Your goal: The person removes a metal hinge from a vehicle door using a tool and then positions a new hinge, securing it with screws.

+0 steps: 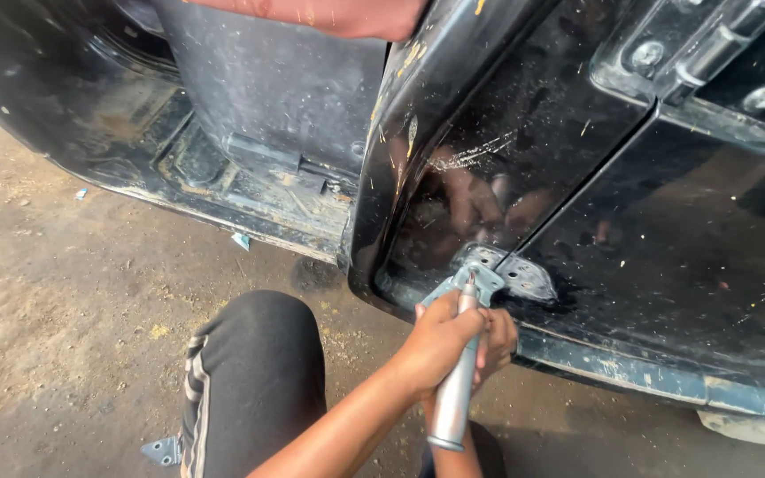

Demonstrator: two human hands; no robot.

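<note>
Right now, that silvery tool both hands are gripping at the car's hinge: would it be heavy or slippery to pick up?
The silvery tool looks like solid metal, so it is probably stiff and fairly heavy for its size. Its smooth round shaft could be slippery; both the left hand and right hand wrap it. Laid down, it would likely roll.

One view only, from the camera on the person's head. It looked steeply down and forward, close in on the lower edge of a black vehicle body, with the dirt floor at left and the person's own bent knee at the bottom edge.
</note>
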